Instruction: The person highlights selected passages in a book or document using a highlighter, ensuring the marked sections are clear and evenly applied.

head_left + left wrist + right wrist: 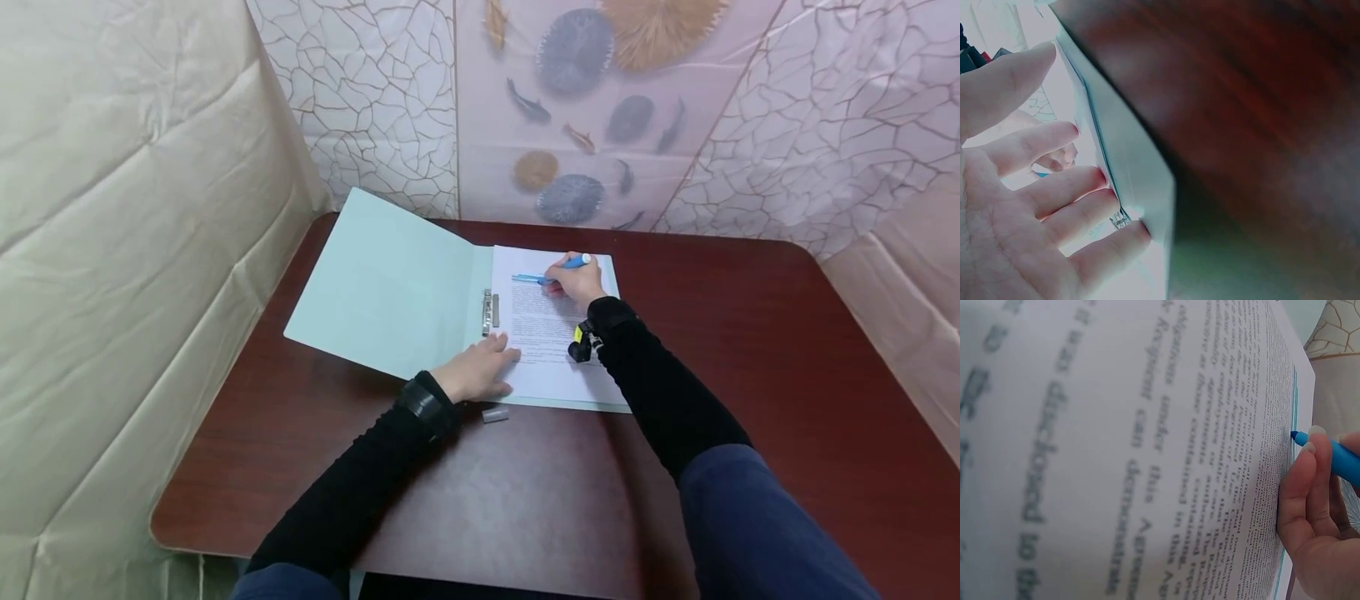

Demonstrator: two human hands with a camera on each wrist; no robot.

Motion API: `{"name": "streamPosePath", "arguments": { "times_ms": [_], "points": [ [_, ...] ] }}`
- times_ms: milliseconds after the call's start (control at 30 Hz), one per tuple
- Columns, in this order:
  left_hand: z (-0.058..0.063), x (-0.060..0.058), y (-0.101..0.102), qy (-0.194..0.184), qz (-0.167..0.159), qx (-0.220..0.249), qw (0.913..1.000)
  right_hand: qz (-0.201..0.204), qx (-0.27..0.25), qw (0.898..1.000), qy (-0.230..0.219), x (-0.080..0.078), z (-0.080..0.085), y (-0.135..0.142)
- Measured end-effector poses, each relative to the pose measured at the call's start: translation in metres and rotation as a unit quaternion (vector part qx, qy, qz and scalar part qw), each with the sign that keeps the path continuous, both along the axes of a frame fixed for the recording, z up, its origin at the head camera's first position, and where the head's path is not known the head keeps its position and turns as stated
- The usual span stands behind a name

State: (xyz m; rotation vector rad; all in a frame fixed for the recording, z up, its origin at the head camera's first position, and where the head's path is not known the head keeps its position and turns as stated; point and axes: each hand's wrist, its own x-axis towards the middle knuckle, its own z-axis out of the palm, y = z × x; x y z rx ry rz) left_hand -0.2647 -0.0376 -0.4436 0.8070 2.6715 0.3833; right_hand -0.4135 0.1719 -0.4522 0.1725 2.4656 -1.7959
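Observation:
My right hand [579, 282] pinches a blue highlighter [1344, 461] near its tip. In the right wrist view, the tip meets the printed sheet [1147, 337] beside blue lines [1295, 394] drawn near the top of the text. My left hand [476, 369] lies with straight, spread fingers on the lower left part of the paper and the folder's inner edge. The pale green folder [390, 283] is spread wide, its cover to the left. A metal clip [487, 312] sits along the spine, just beyond my left fingertips.
A small grey cap-like piece [495, 414] lies on the brown table [750, 333] just below the folder. Behind the table stands a patterned wall [375, 100]. Pale cloth [135, 250] hangs along the left side.

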Motion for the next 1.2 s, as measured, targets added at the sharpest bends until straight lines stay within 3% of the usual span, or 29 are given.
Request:
{"name": "streamPosePath", "arguments": {
  "times_ms": [733,1200],
  "points": [
    [-0.0010,-0.0005,-0.0022,-0.006,-0.001,-0.001,1.0000,-0.011,-0.018,1.000,-0.009,-0.0053,-0.0045,0.0021],
    [-0.0029,-0.0021,-0.0027,0.001,-0.004,-0.003,1.0000,-0.007,0.002,1.000,-0.007,0.0001,0.0000,0.0020]
  ]
}}
